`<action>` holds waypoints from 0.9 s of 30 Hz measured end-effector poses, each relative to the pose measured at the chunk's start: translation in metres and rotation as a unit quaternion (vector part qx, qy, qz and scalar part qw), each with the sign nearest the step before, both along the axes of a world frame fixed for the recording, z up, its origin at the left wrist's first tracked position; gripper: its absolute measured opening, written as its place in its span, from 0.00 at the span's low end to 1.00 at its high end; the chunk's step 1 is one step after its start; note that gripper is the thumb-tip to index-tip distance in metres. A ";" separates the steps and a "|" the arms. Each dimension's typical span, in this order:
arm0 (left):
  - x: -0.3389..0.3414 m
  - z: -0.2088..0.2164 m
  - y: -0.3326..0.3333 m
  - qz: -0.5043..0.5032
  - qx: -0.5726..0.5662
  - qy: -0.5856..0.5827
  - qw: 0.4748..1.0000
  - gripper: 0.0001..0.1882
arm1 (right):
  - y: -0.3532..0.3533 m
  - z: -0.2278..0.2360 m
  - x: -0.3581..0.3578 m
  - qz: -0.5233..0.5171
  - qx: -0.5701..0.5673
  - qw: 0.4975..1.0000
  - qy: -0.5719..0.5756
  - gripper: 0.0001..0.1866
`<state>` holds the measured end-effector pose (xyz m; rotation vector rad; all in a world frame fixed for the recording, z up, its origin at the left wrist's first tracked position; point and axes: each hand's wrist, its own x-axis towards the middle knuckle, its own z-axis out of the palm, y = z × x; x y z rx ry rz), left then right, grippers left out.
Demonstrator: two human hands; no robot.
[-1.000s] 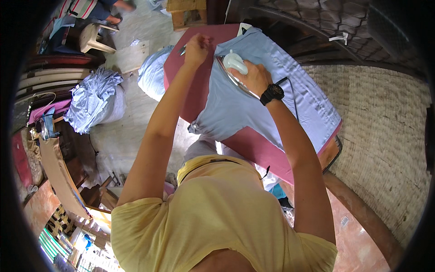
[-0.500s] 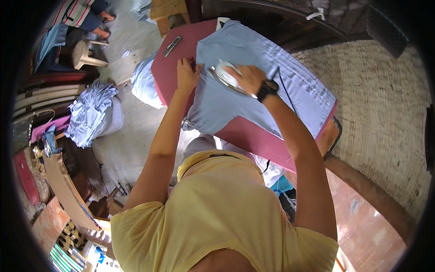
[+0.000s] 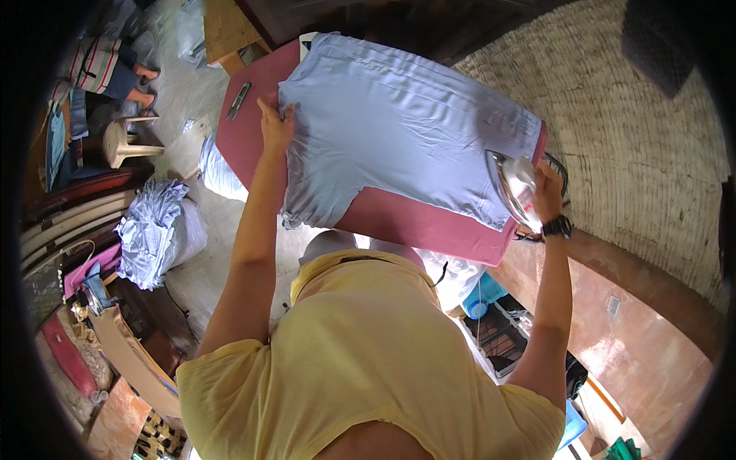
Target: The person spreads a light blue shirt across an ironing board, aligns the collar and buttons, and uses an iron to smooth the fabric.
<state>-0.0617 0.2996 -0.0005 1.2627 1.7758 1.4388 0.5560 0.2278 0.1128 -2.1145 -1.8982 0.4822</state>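
Note:
A light blue garment, with a sleeve toward me, lies spread over a maroon-covered ironing board. My right hand is closed around the handle of a white clothes iron at the board's right end. The iron is tilted, its metal soleplate facing left, beside the garment's hem. At the garment's left edge is my left hand, fingers apart; whether it presses on the cloth I cannot tell. Small thread snips lie on the maroon cover to the left of that hand.
A bundle of crumpled blue garments sits on the floor at left, near a beige plastic stool. Another person's legs show at far left. A wooden stool stands beyond the board. Woven matting covers the right side.
My right hand has carried the iron from the garment's left-middle to the board's right end. My left hand stays by the garment's left edge. The whole view has shifted.

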 end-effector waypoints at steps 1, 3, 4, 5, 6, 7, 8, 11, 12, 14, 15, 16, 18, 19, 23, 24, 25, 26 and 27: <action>0.001 0.002 0.001 -0.024 0.070 -0.036 0.997 0.15 | 0.007 -0.008 -0.002 0.005 -0.030 0.999 -0.010 0.32; -0.015 0.003 0.005 -0.103 0.021 0.139 0.985 0.17 | 0.019 -0.010 -0.025 0.013 -0.053 0.998 -0.027 0.31; -0.025 0.002 0.009 -0.141 -0.003 0.225 0.964 0.19 | 0.025 -0.008 -0.041 0.017 -0.063 0.997 -0.036 0.30; -0.032 -0.001 0.012 -0.149 -0.011 0.183 0.972 0.21 | 0.029 -0.011 -0.050 0.019 -0.043 0.998 -0.029 0.30; -0.040 -0.007 0.013 -0.155 -0.021 0.141 0.978 0.23 | 0.035 -0.015 -0.058 0.023 -0.023 0.999 -0.022 0.30; -0.041 -0.009 0.015 -0.163 -0.029 0.096 0.981 0.25 | 0.041 -0.017 -0.061 0.024 -0.002 1.000 -0.018 0.29; -0.044 -0.010 0.015 -0.146 -0.046 0.102 0.983 0.25 | 0.050 -0.022 -0.063 0.068 0.011 0.996 -0.048 0.28; -0.036 -0.001 0.009 -0.121 -0.072 0.123 0.982 0.25 | 0.072 -0.015 -0.097 0.130 -0.034 0.988 -0.079 0.27; -0.030 0.009 0.006 -0.122 -0.067 0.136 0.981 0.25 | 0.078 -0.002 -0.120 0.153 -0.058 0.985 -0.057 0.26; -0.023 0.015 0.006 -0.125 -0.048 0.152 0.979 0.26 | 0.088 -0.012 -0.148 0.253 0.015 0.962 -0.100 0.22; -0.022 0.014 0.007 -0.124 -0.037 0.157 0.979 0.26 | 0.098 -0.035 -0.156 0.329 0.110 0.924 -0.160 0.21; -0.023 0.012 0.006 -0.120 -0.028 0.164 0.979 0.26 | 0.109 -0.033 -0.180 0.321 0.016 0.942 -0.096 0.19; -0.024 0.008 0.005 -0.115 -0.032 0.165 0.979 0.26 | 0.118 -0.019 -0.238 0.323 -0.052 0.944 -0.049 0.18; -0.024 0.007 0.007 -0.117 -0.032 0.165 0.979 0.26 | 0.119 -0.011 -0.265 0.336 -0.025 0.939 -0.065 0.19; -0.027 0.004 0.007 -0.114 -0.036 0.168 0.978 0.27 | 0.122 0.018 -0.348 0.281 -0.034 0.959 -0.018 0.22; -0.029 0.003 0.009 -0.119 -0.013 0.175 0.977 0.27 | 0.122 0.020 -0.352 0.268 -0.038 0.962 -0.017 0.22; -0.030 0.002 0.011 -0.123 0.010 0.182 0.976 0.27 | 0.122 0.022 -0.354 0.255 -0.043 0.966 -0.016 0.22; -0.030 0.000 0.011 -0.128 0.003 0.179 0.976 0.27 | 0.122 0.023 -0.352 0.242 -0.047 0.969 -0.014 0.23; -0.030 0.001 0.012 -0.129 -0.004 0.177 0.976 0.27 | 0.123 0.022 -0.343 0.271 -0.047 0.960 -0.044 0.23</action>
